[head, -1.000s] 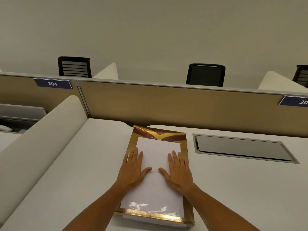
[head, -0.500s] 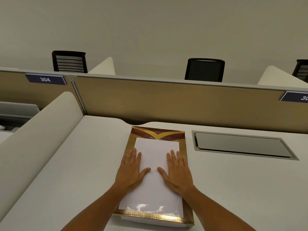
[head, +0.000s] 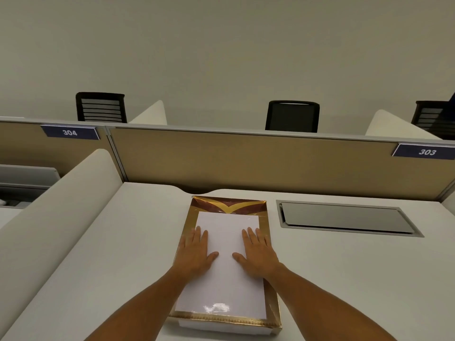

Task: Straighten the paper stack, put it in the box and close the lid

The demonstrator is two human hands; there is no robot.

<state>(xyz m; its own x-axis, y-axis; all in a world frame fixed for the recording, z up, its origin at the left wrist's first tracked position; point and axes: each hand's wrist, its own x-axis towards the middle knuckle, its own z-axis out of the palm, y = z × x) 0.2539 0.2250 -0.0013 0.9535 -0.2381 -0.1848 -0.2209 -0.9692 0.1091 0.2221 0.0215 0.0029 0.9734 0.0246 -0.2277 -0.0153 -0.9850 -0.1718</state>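
Note:
A flat box lies lengthwise on the white desk in front of me. Its gold and brown lid sits on the white box base, whose front edge shows below it. A white paper stack shows through the lid's glossy window. My left hand lies flat on the left side of the lid, fingers spread. My right hand lies flat on the right side, thumb pointing inward. Neither hand grips anything.
A grey cable hatch is set into the desk right of the box. A tan partition stands behind it and a curved white side divider runs along the left. Black chairs stand beyond the partition.
Both hands have slid apart, from the middle of the lid toward its left and right sides. The box has not moved on the desk.

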